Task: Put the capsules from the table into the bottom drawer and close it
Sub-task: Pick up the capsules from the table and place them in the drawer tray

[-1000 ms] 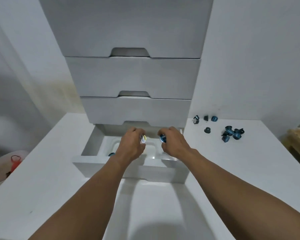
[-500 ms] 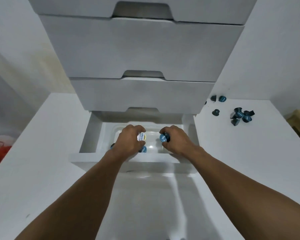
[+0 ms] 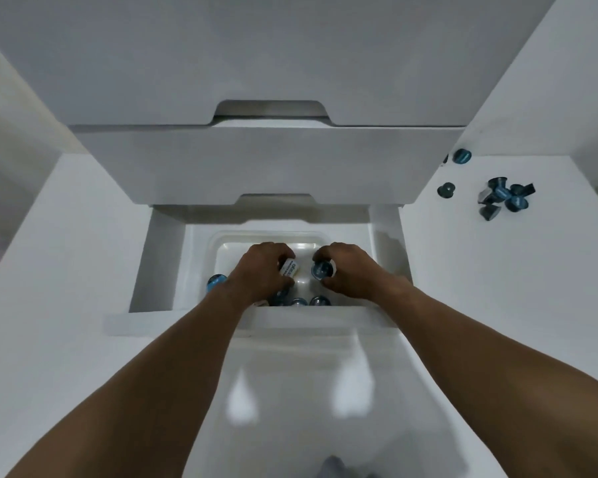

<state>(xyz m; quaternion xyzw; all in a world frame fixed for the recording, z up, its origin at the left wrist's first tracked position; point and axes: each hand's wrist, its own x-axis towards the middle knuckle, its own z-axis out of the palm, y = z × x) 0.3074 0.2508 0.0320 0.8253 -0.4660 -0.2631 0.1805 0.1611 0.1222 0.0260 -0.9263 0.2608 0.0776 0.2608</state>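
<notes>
The white bottom drawer stands pulled out, with a clear tray inside. Both my hands are low inside it. My left hand grips a capsule with a white printed lid. My right hand grips a blue capsule. Several blue capsules lie on the tray floor by the drawer's front wall, one more blue capsule at the left. On the table to the right, a cluster of blue capsules and two single ones remain.
Two shut white drawers of the same unit overhang the open one. The white table runs on both sides, and a glossy white surface lies in front. A red object shows at the far left edge.
The camera has come closer and looks more steeply down into the drawer. Both hands have sunk slightly lower over the tray, each still holding its capsule.
</notes>
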